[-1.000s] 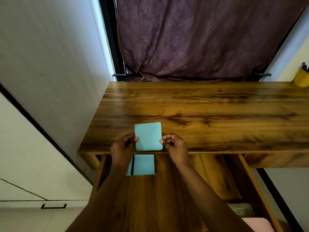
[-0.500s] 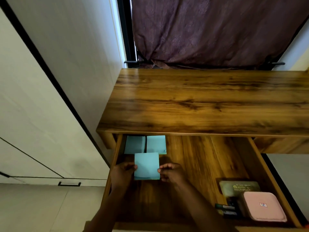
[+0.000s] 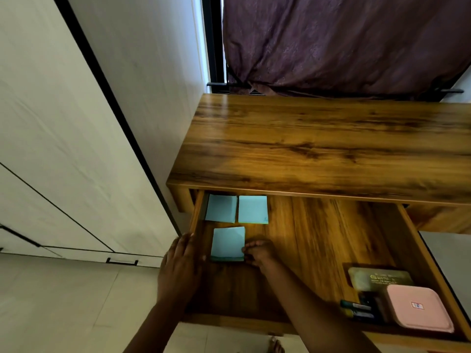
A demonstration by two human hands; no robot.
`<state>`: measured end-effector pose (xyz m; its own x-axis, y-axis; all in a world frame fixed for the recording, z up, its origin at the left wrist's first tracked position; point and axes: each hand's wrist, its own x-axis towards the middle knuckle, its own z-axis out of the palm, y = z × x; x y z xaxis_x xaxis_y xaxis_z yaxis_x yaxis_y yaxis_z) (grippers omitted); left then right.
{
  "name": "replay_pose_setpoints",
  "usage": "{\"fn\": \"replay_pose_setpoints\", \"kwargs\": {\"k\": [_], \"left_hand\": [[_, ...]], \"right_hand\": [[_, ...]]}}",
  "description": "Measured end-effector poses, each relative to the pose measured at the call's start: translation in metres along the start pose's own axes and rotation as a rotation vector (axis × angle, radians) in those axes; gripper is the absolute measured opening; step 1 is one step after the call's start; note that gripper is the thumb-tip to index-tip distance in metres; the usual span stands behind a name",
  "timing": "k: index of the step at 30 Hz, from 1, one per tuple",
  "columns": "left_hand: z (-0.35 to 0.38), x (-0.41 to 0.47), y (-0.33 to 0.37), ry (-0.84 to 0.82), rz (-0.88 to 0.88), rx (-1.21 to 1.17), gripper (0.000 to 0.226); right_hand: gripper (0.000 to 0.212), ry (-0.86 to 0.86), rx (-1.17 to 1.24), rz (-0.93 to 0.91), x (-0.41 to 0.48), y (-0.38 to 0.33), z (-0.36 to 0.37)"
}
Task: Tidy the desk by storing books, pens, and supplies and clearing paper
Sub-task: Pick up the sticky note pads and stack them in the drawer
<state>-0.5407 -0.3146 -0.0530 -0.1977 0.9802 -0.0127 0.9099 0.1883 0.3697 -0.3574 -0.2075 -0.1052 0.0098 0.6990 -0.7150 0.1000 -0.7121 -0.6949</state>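
The fingers (image 3: 248,248) of the right hand (image 3: 258,254) are curled in, their tips pinching the right edge of the nearest blue pad (image 3: 228,242), which lies flat on the floor of the open drawer (image 3: 318,238) towards its left side. The left hand (image 3: 179,263) hangs over the drawer's left wall with its fingers straight and loosely spread, holding nothing and just clear of the pad. In the drawer's front right corner sit a pink case (image 3: 418,310), a flat greenish box (image 3: 379,278) behind it, and some markers (image 3: 356,309) to the left of the case. Farther back, two more pads lie side by side at the drawer's rear left: the back-left pad (image 3: 221,208) near the wall, the back-right pad (image 3: 252,209) just beside it. Above the drawer runs the wooden worktop (image 3: 318,143), and behind it hangs a dark purple curtain (image 3: 344,42).
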Motion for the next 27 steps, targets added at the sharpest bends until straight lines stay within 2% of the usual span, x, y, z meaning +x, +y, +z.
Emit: {"fn": "replay_pose_setpoints", "kwargs": {"k": [2, 6, 14, 24, 27], "left_hand": [[0.007, -0.012, -0.013, -0.11, -0.042, 0.065, 0.079], [0.011, -0.017, -0.016, -0.101, -0.054, 0.02, 0.091], [0.009, -0.017, -0.014, -0.085, -0.05, -0.005, 0.09], [0.008, -0.016, -0.012, -0.085, -0.05, 0.003, 0.084], [0.008, -0.017, -0.011, -0.071, -0.042, 0.015, 0.089]], "right_hand": [[0.023, -0.008, -0.012, 0.01, 0.002, 0.0, 0.006], [0.025, -0.01, -0.027, 0.02, 0.004, -0.001, 0.018], [0.032, 0.052, -0.058, -0.08, 0.006, 0.004, 0.037], [0.035, 0.127, -0.28, -0.24, 0.007, 0.005, 0.044], [0.026, 0.135, -0.378, -0.295, -0.001, 0.002, 0.041]]}}
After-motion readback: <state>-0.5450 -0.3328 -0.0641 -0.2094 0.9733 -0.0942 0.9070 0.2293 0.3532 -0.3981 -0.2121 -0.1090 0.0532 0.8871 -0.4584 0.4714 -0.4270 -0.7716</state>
